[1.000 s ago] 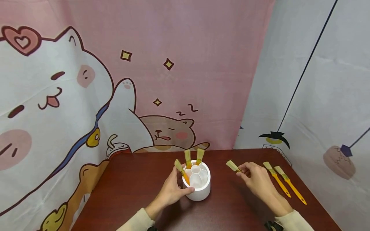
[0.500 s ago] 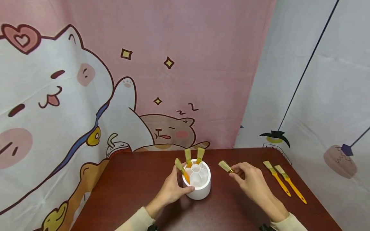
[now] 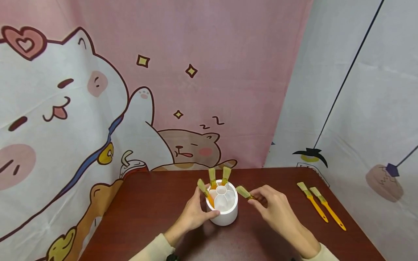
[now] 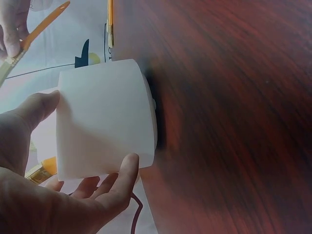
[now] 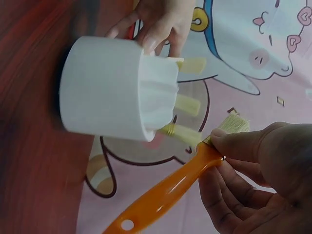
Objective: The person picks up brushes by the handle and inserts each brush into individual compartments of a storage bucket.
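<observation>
A white round holder [image 3: 225,217] with petal-shaped compartments stands upright on the table. My left hand [image 3: 195,214] grips its left side, thumb at the front rim and fingers round the far side. Three brushes with pale bristles lean in its left and back compartments, among them the left brush [image 3: 203,187]; the front and right compartments hold none. Just right of the holder, my right hand [image 3: 272,206] pinches another paintbrush [image 5: 170,187] by the metal band below its bristles. Its orange handle, with a hole at the end, points down toward the table in the right wrist view.
Two more brushes with yellow-orange handles, an inner brush [image 3: 312,202] and an outer brush [image 3: 328,209], lie side by side at the right of the dark red-brown table [image 3: 147,203]. A cartoon-printed cloth [image 3: 248,90] hangs behind the table and along its sides.
My right hand has moved left with the paintbrush, from midway across the gap to close beside the holder. The left hand and the holder stay where they were.
</observation>
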Demonstrator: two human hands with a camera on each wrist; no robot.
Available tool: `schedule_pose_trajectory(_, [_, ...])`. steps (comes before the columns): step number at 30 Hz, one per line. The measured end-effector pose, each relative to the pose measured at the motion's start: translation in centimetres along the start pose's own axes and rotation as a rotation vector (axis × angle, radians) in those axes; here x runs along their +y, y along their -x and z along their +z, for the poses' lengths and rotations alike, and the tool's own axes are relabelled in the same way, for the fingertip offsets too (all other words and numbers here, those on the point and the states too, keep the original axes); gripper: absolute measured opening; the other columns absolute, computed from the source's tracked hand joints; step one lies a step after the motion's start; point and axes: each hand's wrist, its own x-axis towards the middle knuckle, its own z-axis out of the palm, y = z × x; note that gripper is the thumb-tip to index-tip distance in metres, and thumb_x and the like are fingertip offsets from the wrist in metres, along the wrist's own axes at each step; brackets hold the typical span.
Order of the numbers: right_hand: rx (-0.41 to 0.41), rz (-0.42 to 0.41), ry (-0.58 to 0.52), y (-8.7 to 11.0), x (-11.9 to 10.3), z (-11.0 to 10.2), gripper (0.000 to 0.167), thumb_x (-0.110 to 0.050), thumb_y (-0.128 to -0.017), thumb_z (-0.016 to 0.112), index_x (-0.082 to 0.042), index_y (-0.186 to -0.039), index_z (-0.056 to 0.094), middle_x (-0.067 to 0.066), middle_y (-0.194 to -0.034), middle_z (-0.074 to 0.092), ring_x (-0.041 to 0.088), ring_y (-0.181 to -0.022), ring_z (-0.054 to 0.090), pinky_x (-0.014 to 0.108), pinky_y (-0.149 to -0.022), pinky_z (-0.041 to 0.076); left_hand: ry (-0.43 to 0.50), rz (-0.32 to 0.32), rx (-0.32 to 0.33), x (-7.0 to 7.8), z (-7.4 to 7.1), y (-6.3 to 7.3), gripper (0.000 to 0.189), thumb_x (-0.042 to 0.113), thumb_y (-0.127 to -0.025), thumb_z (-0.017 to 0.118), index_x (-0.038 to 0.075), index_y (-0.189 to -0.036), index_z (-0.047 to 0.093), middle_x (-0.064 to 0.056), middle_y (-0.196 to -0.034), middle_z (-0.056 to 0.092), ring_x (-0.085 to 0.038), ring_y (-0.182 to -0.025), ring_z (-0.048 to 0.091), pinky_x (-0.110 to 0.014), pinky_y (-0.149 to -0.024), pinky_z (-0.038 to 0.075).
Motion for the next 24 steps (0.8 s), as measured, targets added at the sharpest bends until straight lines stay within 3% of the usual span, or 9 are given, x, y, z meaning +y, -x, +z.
schedule_pose_trajectory(15, [0.019,-0.099,-0.061,-0.8,-2.3,0.6,0.038,0.004,-0.081,0.103,-0.017,-0.105,0.083,-0.01,-0.097,0.078,-0.005,-0.081,0.07,0.016,-0.07,0.061,0.026,0.008,-0.006,-0.3,0.1,-0.2,0.106,0.025,-0.087,0.106,0.012,-0.171,0.044,-0.022,-0.167,0.066,-0.043,-0.15,0.069,-0.068,-0.124,0.056])
schedule_pose_trajectory(24, [0.0,-0.089,-0.092,-1.3,-3.0,1.3,0.035,0.003,-0.084,0.102,-0.016,-0.106,0.083,-0.008,-0.098,0.079,-0.002,-0.084,0.073,0.022,-0.073,0.066,0.059,0.01,-0.012,-0.2,0.0,-0.1,0.107,0.022,-0.088,0.105,0.01,-0.173,0.042,-0.025,-0.169,0.063,-0.048,-0.151,0.068,-0.07,-0.125,0.053])
